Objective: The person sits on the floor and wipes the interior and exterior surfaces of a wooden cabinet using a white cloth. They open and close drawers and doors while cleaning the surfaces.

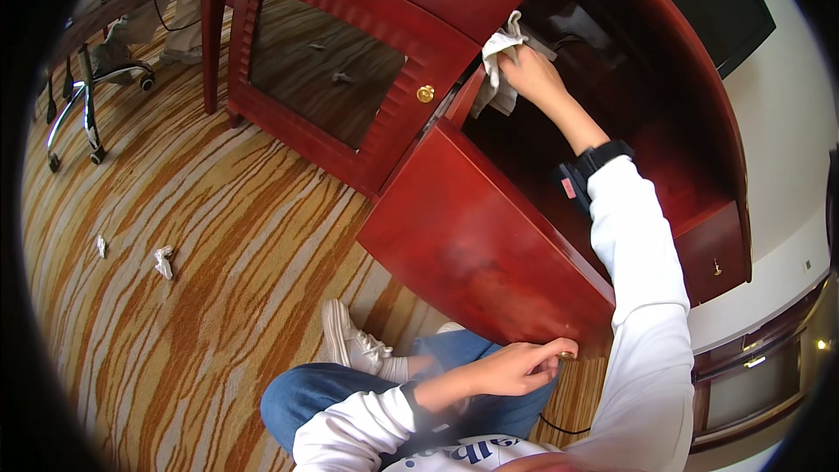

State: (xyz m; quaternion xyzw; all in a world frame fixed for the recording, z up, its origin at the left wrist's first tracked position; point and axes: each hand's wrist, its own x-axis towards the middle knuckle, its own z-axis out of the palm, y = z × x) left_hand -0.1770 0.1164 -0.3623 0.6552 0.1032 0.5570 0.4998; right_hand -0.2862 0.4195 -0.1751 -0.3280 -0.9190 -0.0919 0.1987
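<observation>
My right hand (534, 78) holds a crumpled white cloth (501, 52) at the hinge side of an open cabinet, against the inner edge near the open door. A black band (603, 156) with a small device is strapped around my right wrist. With my left hand (508, 368) I grip the small brass knob (565, 354) at the free edge of the red wooden cabinet door (485, 236). The door stands swung out toward me over my bent legs. The dark cabinet interior (590, 105) lies behind it, partly hidden by my right arm.
A closed glass-panelled door (328, 65) with a brass knob (425, 93) adjoins on the left. White paper scraps (163, 262) lie on the striped carpet (216, 321). A wheeled chair (85, 105) and another person's legs (183, 19) are at upper left. A dark screen (708, 0) stands at upper right.
</observation>
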